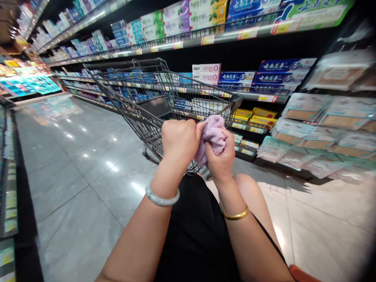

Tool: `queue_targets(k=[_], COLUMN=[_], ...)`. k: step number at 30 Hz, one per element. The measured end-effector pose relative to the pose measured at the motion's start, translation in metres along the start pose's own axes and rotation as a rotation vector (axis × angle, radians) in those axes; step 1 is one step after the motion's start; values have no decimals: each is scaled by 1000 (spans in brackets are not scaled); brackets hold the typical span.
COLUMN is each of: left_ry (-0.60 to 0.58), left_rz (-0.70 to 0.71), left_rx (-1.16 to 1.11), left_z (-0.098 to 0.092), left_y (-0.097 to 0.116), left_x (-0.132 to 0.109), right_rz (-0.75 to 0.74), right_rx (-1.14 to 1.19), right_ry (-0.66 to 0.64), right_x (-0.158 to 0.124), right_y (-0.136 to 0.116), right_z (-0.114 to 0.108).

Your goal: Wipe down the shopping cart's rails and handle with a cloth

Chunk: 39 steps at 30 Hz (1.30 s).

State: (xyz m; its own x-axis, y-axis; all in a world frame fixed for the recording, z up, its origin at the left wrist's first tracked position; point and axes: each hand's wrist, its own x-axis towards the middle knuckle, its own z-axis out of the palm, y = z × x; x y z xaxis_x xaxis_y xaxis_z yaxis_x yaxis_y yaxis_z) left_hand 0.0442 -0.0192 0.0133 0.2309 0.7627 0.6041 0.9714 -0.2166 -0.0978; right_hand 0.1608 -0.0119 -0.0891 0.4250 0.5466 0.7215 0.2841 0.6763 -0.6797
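A metal shopping cart (pixel 141 98) stands in the aisle just ahead of me, its near end at my hands. My left hand (pixel 179 141) is closed in a fist over the cart's near rail, which it hides. My right hand (pixel 221 154) grips a bunched lilac cloth (pixel 212 135) that presses against the left hand and the same rail. A pale bangle sits on my left wrist and a gold one on the right. My lap in black clothing and a bare knee show below.
Shelves of boxed toothpaste (pixel 235 76) run along the right side and far back. Packaged goods in clear wrap (pixel 320 129) hang at the right. Glossy grey floor tiles (pixel 79 164) stretch left. A low shelf edge (pixel 8 196) lines the left border.
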Motion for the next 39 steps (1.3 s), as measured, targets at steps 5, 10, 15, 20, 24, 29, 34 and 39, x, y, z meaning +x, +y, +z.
queue_targets(k=[5,10,15,20,24,29,34,39], left_ry=[0,-13,14,-9,-15,-17,-10,-8], left_rz=[-2,-2,-1,7,-4,-1,6,0], left_rx=[-14,-31,1,1,-5,-3,12,17], left_z=[1,1,2,0,-1,-1,-1,-1], left_y=[0,-1,-1,1,1,0,0,1], left_x=[1,1,1,1,1,1,0,1], right_rz=[331,440,296,428,201,225,322,95], right_rx=[87,226,243,148,147,75,87,57], right_ry=[96,208,32,148,28,17,88,-57], right_x=[-8,3,8,4,7,4,9,9], right_y=[35,36,15,29,10,20,21,9], right_z=[9,0,-3,-1,-1,1,-4,0])
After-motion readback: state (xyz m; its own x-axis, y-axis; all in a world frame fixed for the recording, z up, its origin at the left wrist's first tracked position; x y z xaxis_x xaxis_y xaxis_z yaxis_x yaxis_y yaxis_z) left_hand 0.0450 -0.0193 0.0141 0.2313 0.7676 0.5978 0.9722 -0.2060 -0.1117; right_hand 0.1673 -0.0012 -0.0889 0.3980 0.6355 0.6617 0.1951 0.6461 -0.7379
